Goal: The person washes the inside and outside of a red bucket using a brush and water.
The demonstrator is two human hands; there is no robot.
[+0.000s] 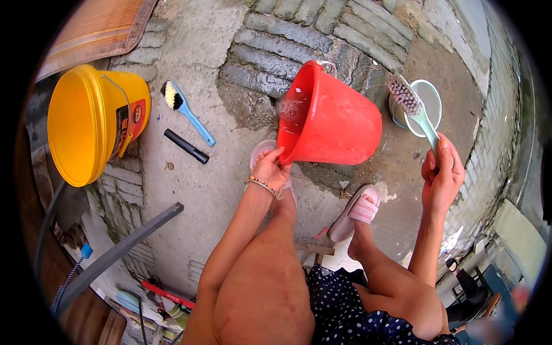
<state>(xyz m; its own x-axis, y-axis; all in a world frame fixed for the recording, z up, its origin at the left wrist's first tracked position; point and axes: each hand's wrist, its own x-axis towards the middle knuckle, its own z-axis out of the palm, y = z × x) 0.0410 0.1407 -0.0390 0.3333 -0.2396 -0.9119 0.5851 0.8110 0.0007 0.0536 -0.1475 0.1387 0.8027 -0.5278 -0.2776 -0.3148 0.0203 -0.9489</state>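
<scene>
Conceivably, the tipped red plastic bucket (342, 118) could roll, because fingers of the left hand (272, 171) merely pinch its rim, while the right hand (444, 177) clasps a mint-handled scrub brush (421, 121).

A bright yellow round plastic bucket (126, 86) with a wire handle is standing at the left, and an orange-brown striped mat with a brown border (95, 29) is lying at the far left. Right of the bucket, a blue-handled brush with cream-and-black bristles (194, 119) is resting on grey concrete ground (190, 172), with a slim black cylinder (186, 146) lying just nearer. A long grey bar (126, 250) is slanting across the near left. Farther off, grey stone paving strips (282, 49) are glistening wet.
</scene>
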